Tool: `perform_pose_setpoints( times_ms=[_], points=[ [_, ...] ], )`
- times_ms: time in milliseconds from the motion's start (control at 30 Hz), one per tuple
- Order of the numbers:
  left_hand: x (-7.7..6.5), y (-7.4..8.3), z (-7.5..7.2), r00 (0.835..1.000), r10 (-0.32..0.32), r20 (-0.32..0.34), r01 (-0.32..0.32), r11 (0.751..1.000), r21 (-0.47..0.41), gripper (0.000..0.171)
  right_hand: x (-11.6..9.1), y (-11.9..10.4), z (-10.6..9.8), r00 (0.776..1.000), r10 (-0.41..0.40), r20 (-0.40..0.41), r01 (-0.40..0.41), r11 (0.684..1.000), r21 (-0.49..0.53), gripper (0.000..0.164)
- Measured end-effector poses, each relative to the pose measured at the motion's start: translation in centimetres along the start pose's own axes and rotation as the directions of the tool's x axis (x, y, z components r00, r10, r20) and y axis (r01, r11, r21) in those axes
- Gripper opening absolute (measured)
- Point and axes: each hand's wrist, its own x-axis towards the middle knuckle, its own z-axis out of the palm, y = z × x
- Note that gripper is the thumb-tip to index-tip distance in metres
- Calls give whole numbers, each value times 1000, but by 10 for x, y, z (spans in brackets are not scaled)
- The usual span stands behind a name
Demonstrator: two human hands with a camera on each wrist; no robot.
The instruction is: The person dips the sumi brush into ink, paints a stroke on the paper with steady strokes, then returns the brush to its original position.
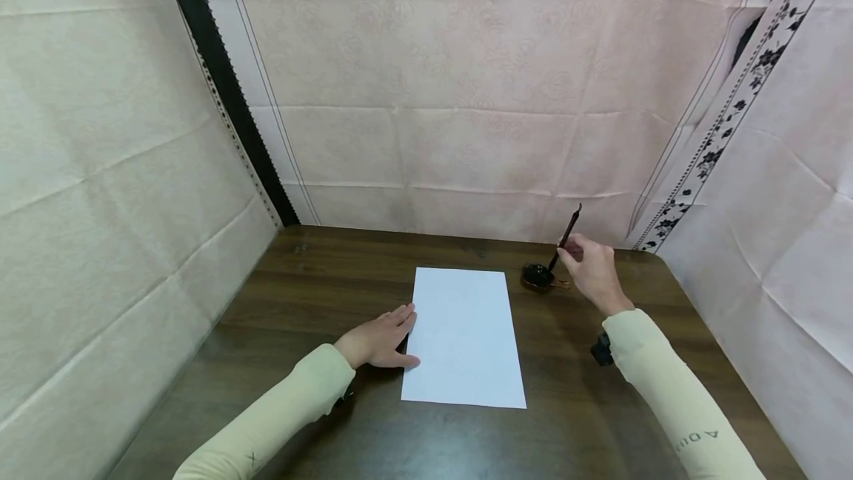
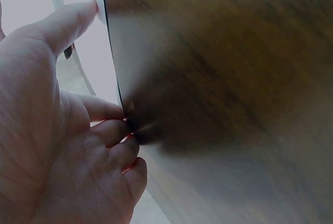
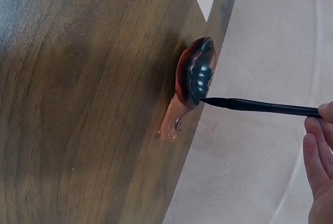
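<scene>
A blank white sheet of paper [image 1: 463, 339] lies on the dark wooden table. My left hand [image 1: 383, 339] rests on its left edge, fingers straight and thumb spread; in the left wrist view the thumb and fingertips [image 2: 117, 110] meet that edge. My right hand [image 1: 591, 269] pinches a black writing brush [image 1: 568, 237] by its handle, tip pointing down. Beneath it stands a small reddish dish with a short handle, holding black ink [image 1: 536, 275]. In the right wrist view the pointed brush tip [image 3: 210, 101] is right at the rim of the dish [image 3: 170, 117].
The brown table [image 1: 320, 295] reaches back to a pale patterned cloth [image 1: 466, 117] hanging behind it. More cloth hangs on the left [image 1: 120, 169] and right sides, with dark bands at the corners. The dish stands beyond the paper's upper right corner.
</scene>
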Motion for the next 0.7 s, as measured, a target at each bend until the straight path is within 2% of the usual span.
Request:
perform_pose_setpoints(
  times_ms=[700],
  points=[
    [2,0,1,1000,-15,8,15,1000,-3,97,-4,6,5,1000,-2,-5,2,1000,-25,12]
  ],
)
